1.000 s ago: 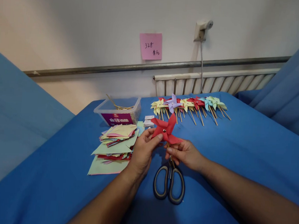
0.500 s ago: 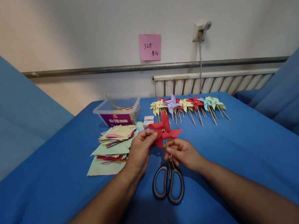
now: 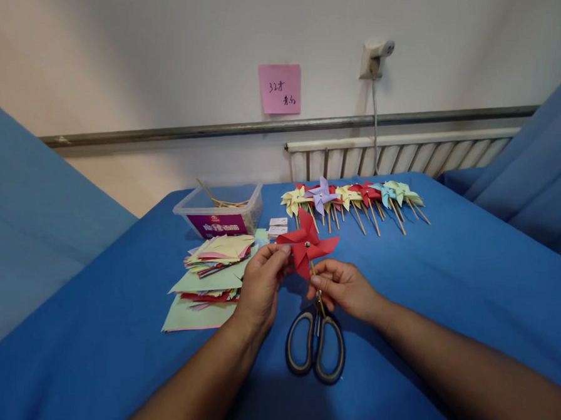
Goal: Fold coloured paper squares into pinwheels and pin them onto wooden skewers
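A red paper pinwheel on a thin wooden stick is held up over the blue table. My left hand pinches the tip of one of its blades between thumb and fingers. My right hand is closed round the stick just below the wheel. Black-handled scissors lie flat on the table directly under both hands.
A messy stack of coloured paper squares lies left of my hands. Behind it stands a clear plastic box holding wooden sticks. A row of several finished pinwheels lies at the far edge. Small white packets sit between.
The red pinwheel has turned a little about its pin and sits slightly higher and further left. My left fingers shifted along a blade. My right hand stayed on the stick.
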`<state>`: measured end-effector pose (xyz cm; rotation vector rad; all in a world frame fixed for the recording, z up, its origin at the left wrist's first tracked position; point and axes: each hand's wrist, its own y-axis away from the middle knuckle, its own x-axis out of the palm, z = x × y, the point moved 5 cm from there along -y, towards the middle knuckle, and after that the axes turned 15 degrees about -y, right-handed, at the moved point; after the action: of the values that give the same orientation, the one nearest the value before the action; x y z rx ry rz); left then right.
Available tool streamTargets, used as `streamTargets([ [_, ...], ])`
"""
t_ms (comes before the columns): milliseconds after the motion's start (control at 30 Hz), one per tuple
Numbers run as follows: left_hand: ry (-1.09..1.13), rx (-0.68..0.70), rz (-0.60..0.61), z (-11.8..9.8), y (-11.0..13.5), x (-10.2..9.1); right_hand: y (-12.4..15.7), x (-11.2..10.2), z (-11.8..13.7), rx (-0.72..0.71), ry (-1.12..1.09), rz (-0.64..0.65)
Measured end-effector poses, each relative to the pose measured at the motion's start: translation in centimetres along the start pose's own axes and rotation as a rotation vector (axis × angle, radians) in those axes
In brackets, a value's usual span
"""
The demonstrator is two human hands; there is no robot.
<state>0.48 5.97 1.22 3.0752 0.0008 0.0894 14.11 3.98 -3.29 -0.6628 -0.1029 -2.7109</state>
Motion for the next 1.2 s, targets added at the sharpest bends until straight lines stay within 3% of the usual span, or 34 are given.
streamTargets([
  [100, 0.016, -0.005, -0.095, 0.0, -0.4, -0.7, 0.0, 0.0, -0.1, 0.010, -0.005, 0.003],
  [233, 0.038, 0.000, -0.135, -0.2, -0.6, -1.1, 0.0, 0.1, -0.2, 0.015, 0.003, 0.019],
  [667, 0.093, -0.109, 0.086, 1.1, -0.2, 0.9, -0.3, 0.2, -1.2, 0.065, 0.025, 0.039],
  [1067, 0.087, -0.104, 0.081, 0.6, -0.5, 0.6, -0.7, 0.7, -1.6, 0.111, -0.047, 0.070],
  [1200, 0.077, -0.111, 0.014, 0.5, -0.9, 0.0, -0.8, 0.8, -1.5, 0.098, -0.036, 0.082],
])
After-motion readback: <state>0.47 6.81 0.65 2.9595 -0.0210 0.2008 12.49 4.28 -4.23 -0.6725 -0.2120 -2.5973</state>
